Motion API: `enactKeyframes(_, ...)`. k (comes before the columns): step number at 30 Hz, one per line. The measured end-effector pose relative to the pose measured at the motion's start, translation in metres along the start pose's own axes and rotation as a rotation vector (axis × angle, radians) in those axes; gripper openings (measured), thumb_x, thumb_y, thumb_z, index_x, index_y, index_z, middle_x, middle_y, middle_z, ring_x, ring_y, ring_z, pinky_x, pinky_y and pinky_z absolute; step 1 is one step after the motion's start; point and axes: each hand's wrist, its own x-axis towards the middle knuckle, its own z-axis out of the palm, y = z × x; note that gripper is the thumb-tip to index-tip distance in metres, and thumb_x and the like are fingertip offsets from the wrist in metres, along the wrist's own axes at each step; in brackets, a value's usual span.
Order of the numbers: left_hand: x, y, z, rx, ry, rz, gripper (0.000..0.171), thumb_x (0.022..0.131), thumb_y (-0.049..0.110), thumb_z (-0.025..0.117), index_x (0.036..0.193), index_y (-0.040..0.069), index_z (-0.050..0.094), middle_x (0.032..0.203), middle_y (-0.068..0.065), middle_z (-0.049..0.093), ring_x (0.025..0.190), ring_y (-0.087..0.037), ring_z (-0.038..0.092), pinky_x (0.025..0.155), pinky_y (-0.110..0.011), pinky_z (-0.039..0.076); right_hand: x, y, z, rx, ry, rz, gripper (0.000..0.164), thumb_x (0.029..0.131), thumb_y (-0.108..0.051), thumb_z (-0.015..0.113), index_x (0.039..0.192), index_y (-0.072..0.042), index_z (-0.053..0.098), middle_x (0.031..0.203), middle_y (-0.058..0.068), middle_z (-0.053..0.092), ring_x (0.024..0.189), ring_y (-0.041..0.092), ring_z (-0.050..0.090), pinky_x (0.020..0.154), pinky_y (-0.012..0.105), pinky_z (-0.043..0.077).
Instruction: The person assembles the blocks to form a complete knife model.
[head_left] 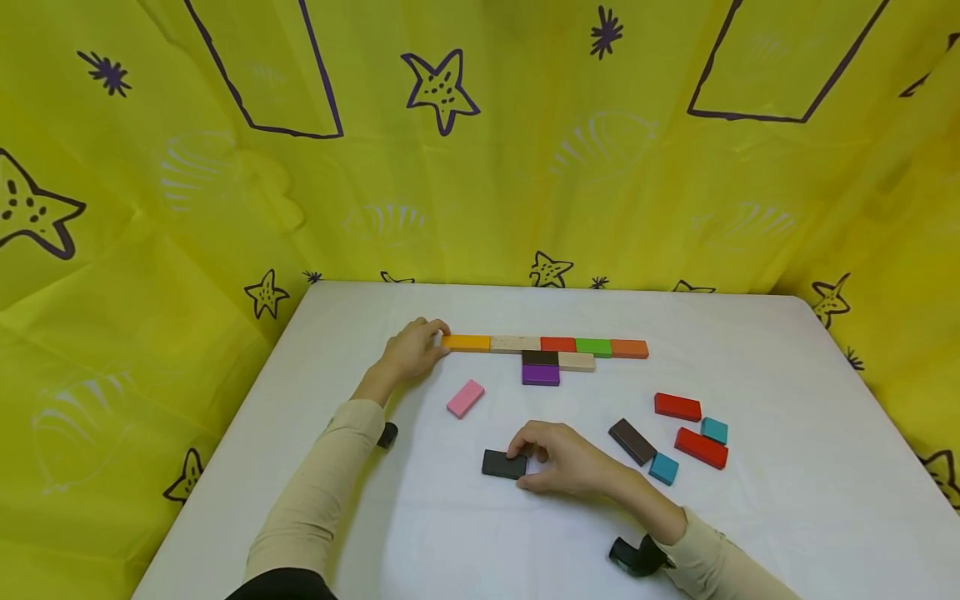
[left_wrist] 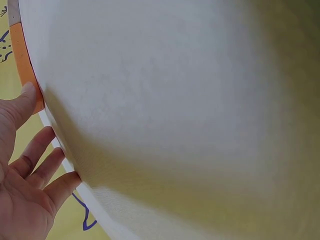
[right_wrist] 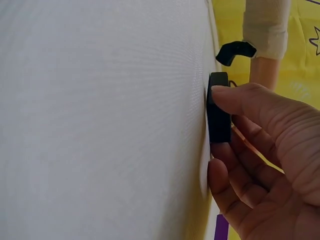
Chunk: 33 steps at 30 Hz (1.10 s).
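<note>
In the head view, my left hand (head_left: 414,348) pinches the left end of a yellow-orange block (head_left: 468,343), which heads a row on the white table. The left wrist view shows the thumb on that block (left_wrist: 24,55). To its right the row runs on with a beige block (head_left: 515,344), a red one (head_left: 558,344), a green one (head_left: 593,347) and an orange one (head_left: 629,349). Nearer the front, my right hand (head_left: 566,458) grips a black block (head_left: 500,464) by its right end. The right wrist view has the thumb on one face of this block (right_wrist: 219,117).
Below the row sit a dark brown block (head_left: 540,358), a purple one (head_left: 541,376) and a beige one (head_left: 577,362). A pink block (head_left: 466,398) lies between the hands. Loose red blocks (head_left: 677,407), blue-green blocks (head_left: 663,468) and a brown block (head_left: 632,442) lie at right.
</note>
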Motion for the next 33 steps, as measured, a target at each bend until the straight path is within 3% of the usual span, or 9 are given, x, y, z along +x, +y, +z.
enactKeyframes(17,-0.001,0.0,0.001,0.003,0.008,-0.002,0.031,0.102,0.029,0.065,0.131,0.019,0.06,0.113,-0.011,0.058,0.099,-0.027,0.056,0.084,-0.049,0.05,-0.008,0.0,-0.014,-0.063,0.056,0.016,0.027,0.083,-0.008,0.08,0.105,-0.017,0.069,0.102,-0.01,0.068,0.09,0.011,0.06,0.084,0.029,0.052)
enactKeyframes(33,-0.002,0.0,-0.001,0.007,0.008,0.014,0.03,0.102,0.027,0.064,0.13,0.018,0.06,0.117,-0.013,0.06,0.104,-0.03,0.058,0.087,-0.053,0.051,-0.012,0.009,-0.047,-0.101,0.156,-0.04,0.027,0.082,-0.003,0.079,0.106,-0.011,0.069,0.103,-0.005,0.07,0.09,0.017,0.065,0.084,0.036,0.056)
